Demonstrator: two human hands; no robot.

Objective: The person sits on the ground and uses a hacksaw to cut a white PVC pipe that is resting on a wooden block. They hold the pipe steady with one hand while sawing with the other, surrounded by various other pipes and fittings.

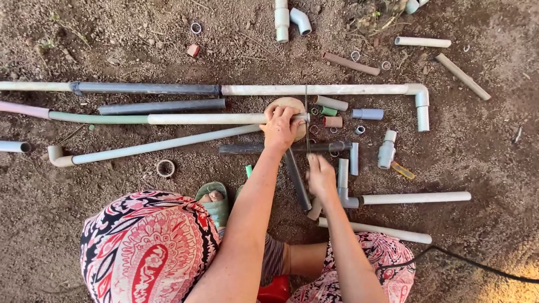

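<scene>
from the head view, looking down at bare dirt ground (112, 224) strewn with pipes. the left hand (281, 128) is closed over the end of a long white pvc pipe (208, 119), pinning it on a round wooden block (287, 104). the right hand (321, 177) is curled shut around the handle of a thin hacksaw blade (306, 118), which stands upright across the pipe's end, just beside the left fingers. short cut pipe pieces (331, 103) lie just right of the blade. a dark grey pipe (296, 179) runs between the two forearms. a white elbow-jointed pipe (314, 89) lies beyond the block. a green sandal (216, 209) shows near the patterned red skirt (149, 247).
</scene>
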